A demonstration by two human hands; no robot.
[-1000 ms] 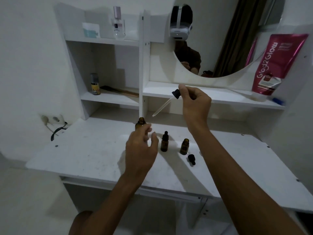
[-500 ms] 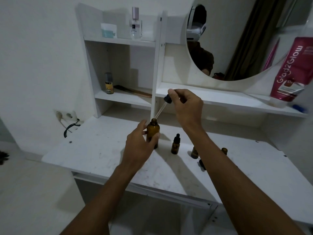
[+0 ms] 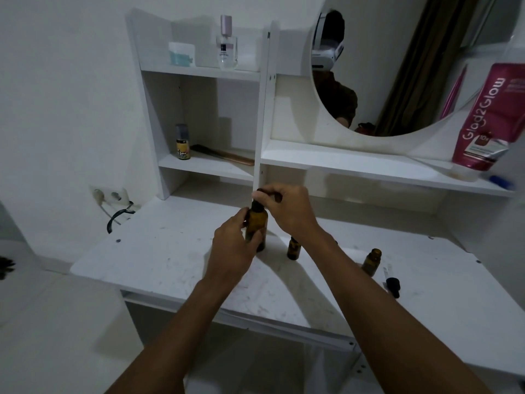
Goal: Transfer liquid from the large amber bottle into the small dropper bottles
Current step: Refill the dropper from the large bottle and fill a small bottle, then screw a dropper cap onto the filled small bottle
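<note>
— Amber glass first: which hand has the large amber bottle [image 3: 257,227]?

— Nearest to us, the left hand [image 3: 233,248] wraps its side, fingers curled round the lower body and thumb up near the shoulder. It stands upright on the white desk [image 3: 159,251], long axis vertical.

— And the right hand [image 3: 287,210]?

— It comes in from the right and sits directly above the neck, fingertips pinched tight on the black dropper cap [image 3: 262,194]. The cap is at the mouth, so the pipette should hang down inside the bottle. I can't see the glass tube itself.

— So the coming move turns on that vertical line?

— I'd say so. Cap, neck and bottle lie on one upright axis, and the fingers are on top of it. A draw would mean squeezing the bulb, then lifting straight up; any tilt risks knocking the tube on the rim.

— Where would the liquid go?

— Just right of the big bottle, partly behind the right wrist, stands a small capped bottle [image 3: 293,248]. Further right is an open small bottle [image 3: 371,261] with a loose dropper cap [image 3: 393,285] lying beside it. The right hand is the nearer one to both.
</note>
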